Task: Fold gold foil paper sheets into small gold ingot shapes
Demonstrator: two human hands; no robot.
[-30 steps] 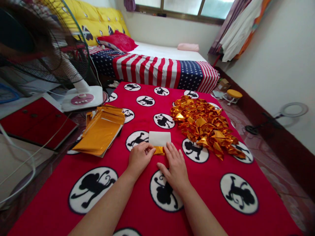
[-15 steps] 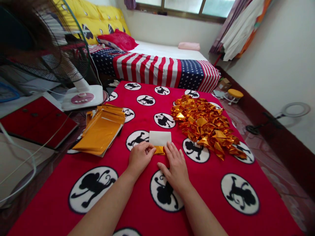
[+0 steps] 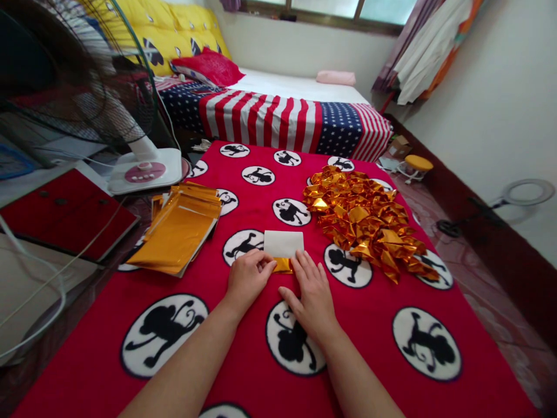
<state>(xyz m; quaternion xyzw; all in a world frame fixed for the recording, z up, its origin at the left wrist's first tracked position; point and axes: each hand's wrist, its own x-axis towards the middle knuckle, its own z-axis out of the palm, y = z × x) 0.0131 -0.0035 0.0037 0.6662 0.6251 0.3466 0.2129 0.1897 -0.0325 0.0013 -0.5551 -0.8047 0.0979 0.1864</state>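
Note:
A small sheet of gold foil paper [image 3: 284, 244] lies on the red cloth with its white side up. Its near edge is folded over, so a gold strip shows between my hands. My left hand [image 3: 249, 277] pinches the left end of that fold between thumb and fingers. On the right end rest the fingertips of my right hand [image 3: 312, 293], its fingers stretched out and the thumb apart. To the right is a heap of folded gold foil pieces [image 3: 359, 215]. A stack of flat gold foil sheets [image 3: 176, 232] lies to the left.
The red cloth [image 3: 357, 348] with monkey prints covers the surface under my hands. An electric fan [image 3: 145, 171] stands at the left beside a dark red panel [image 3: 65, 212]. Beyond is a bed [image 3: 270, 122]; a yellow stool [image 3: 418, 163] and a ring light [image 3: 528, 191] stand at right.
The view has tilted very slightly. Both hands and the foil paper keep the same places and pose.

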